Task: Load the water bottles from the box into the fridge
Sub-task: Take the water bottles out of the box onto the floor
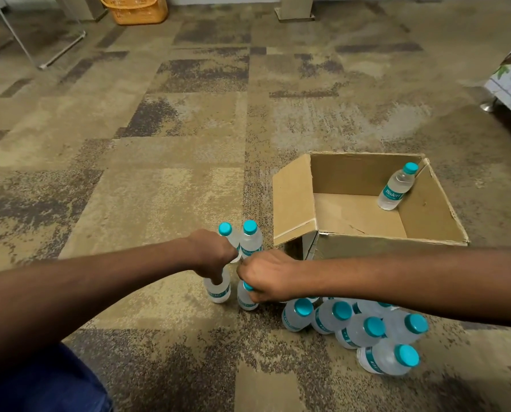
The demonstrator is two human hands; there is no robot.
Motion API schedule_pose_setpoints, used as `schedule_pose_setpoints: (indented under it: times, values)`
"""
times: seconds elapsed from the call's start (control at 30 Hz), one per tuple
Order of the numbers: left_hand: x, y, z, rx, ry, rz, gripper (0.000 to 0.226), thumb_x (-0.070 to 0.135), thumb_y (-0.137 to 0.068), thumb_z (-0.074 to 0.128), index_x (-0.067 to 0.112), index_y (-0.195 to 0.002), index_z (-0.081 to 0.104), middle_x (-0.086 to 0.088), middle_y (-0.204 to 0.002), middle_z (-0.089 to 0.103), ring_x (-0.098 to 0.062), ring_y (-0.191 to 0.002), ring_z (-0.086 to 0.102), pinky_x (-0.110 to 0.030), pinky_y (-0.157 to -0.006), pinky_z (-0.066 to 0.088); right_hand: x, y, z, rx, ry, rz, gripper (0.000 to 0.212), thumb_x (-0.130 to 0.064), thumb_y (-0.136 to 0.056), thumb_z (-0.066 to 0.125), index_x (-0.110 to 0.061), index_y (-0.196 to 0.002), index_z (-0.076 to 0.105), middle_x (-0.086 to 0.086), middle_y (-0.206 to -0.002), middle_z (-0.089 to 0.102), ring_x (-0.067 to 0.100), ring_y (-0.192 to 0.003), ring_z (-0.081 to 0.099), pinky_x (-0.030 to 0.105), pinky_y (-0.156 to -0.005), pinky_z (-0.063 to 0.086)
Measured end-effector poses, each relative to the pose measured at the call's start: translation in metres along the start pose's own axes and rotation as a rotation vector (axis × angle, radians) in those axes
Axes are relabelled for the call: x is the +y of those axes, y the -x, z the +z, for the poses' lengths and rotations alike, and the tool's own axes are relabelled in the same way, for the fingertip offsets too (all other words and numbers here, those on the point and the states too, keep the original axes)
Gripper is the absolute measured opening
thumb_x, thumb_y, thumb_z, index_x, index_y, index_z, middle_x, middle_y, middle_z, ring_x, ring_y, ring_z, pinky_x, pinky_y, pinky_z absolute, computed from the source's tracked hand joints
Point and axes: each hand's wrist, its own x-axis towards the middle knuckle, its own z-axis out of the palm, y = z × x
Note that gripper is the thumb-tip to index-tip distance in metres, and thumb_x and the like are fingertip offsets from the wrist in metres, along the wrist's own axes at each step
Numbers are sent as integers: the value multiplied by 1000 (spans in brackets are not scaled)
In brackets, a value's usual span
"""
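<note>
Fingers of the left hand (215, 257) are curling over the top of one upright bottle (218, 292). Those of the right hand (267, 276) are pinching the cap of a second bottle (246, 301), just left of the box (382, 242), probably gathering several per trip. More bottles (364, 328) are clustering before the box, and one last bottle (396, 188) is leaning inside it.

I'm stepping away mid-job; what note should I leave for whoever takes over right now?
Hands: left hand grips one standing bottle by the top; right hand grips the neighbouring bottle the same way.
Two more bottles stand behind them; a cluster of bottles sits on the carpet beside the box.
Done: box nearly emptied, one leaning bottle left inside.
Left: carry every bottle to the fridge.
</note>
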Motion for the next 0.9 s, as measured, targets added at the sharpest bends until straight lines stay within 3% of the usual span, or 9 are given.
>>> schedule_pose_setpoints:
  times: [0.2, 0.3, 0.37, 0.47, 0.5, 0.63, 0.77, 0.83, 0.9]
  values:
    - [7, -6, -5, -124, -82, 42, 42, 41, -85, 66, 14, -115, 57, -3, -97, 64, -20, -84, 61, -32, -66, 49, 5, -1, -8, 21, -26, -66, 29, -38, -87, 61, -10, -91, 57, 8, -79, 60, 24, -66, 57, 32, -52, 48]
    - [8, -5, -12, -157, -91, 56, 46, 41, -85, 66, 15, -122, 55, 0, -89, 61, -20, -86, 61, -32, -70, 49, 11, 3, -15, 94, -64, -47, 35, -44, -88, 58, -10, -87, 60, 6, -73, 58, 23, -62, 55, 32, -50, 46]
    - [5, -6, -18, -153, -70, 56, 51, 43, -84, 67, 21, -128, 52, 0, -95, 62, -21, -89, 63, -33, -70, 49, 18, 8, -19, 157, -81, -11, 39, -47, -89, 57, -9, -91, 63, 4, -76, 59, 22, -64, 56, 32, -50, 47]
    - [0, -12, -28, -121, -35, 16, 33, 45, -82, 68, 18, -97, 58, 0, -85, 59, -20, -81, 64, -32, -65, 48, 37, 14, -24, 260, -132, 56, 41, -50, -89, 56, -11, -100, 65, 3, -83, 63, 21, -70, 59, 35, -57, 51]
    - [-1, -14, -32, -91, -23, 0, 32, 45, -83, 66, 15, -89, 57, -1, -84, 59, -20, -78, 61, -32, -63, 46, 46, 16, -25, 294, -136, 78, 42, -51, -90, 55, -12, -101, 66, 4, -85, 65, 21, -71, 60, 36, -58, 52]
    - [1, -21, -51, 98, -20, -32, 29, 42, -90, 54, 14, -94, 54, -7, -95, 61, -20, -74, 50, -31, -59, 39, 90, 22, -31, 414, -103, 174, 41, -48, -94, 49, -11, -95, 67, 5, -82, 66, 22, -70, 60, 33, -57, 50]
    - [10, -33, -72, 352, 83, -96, 25, 40, -86, 51, 16, -90, 45, -6, -82, 56, -22, -68, 48, -31, -58, 40, 146, 30, -35, 475, -18, 445, 47, -49, -96, 40, -11, -92, 67, 5, -83, 65, 22, -70, 61, 31, -58, 50]
    - [12, -41, -79, 485, 116, -111, 38, 48, -84, 50, 14, -99, 47, -3, -80, 55, -23, -65, 49, -31, -54, 41, 176, 38, -36, 467, 40, 609, 46, -46, -97, 38, -9, -90, 65, 7, -85, 63, 23, -71, 59, 30, -56, 46]
    - [11, -52, -81, 599, 108, -101, 53, 54, -81, 45, 14, -117, 46, -5, -93, 59, -22, -65, 54, -30, -50, 43, 205, 50, -38, 493, 68, 770, 40, -39, -97, 40, -7, -88, 62, 10, -86, 60, 26, -72, 56, 30, -56, 40]
